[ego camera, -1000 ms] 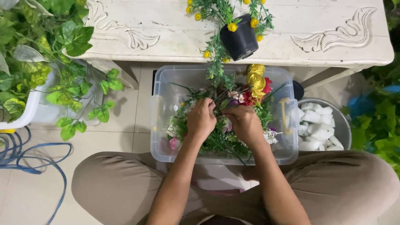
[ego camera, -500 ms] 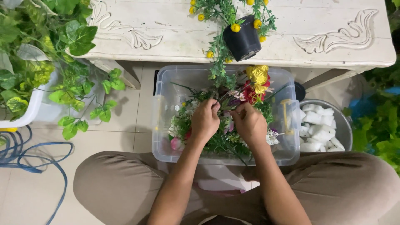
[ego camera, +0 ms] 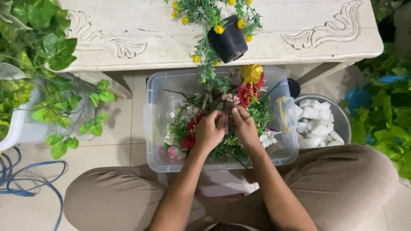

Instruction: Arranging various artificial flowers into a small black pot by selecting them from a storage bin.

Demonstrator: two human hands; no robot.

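Because the clear plastic storage bin (ego camera: 150, 124) is set on the floor between the knees, both hands can be worked inside it from a seated position. The left hand (ego camera: 208, 133) and the right hand (ego camera: 245, 126) are brought together over the middle of the bin, fingers curled down into a tangle of artificial flowers and greenery (ego camera: 201, 112). Thin green stems appear to be pinched between the fingertips of both hands; exactly which stems are gripped cannot be told, as the fingertips are buried in foliage. Neither hand is seen spread flat or released.

Red blooms (ego camera: 247, 91) and a yellow bloom (ego camera: 251, 73) are noted at the far side of the bin, a pink bud (ego camera: 174, 152) at the near left corner, and small white blossoms (ego camera: 268, 138) just beside the right wrist.

A black plastic pot (ego camera: 230, 41) lies tipped on the white carved table (ego camera: 128, 34) beyond the bin, so that its sprigs with yellow berries (ego camera: 219, 29) spill over the table edge towards the bin. A round metal basin (ego camera: 342, 122) of white foam chunks (ego camera: 316, 124) stands just right of the bin, within reach. Leafy vines (ego camera: 55, 94) hang at the left, and a blue cable (ego camera: 25, 184) lies on the tiled floor.

No labels or printed signs are legible on the bin, pot or basin.
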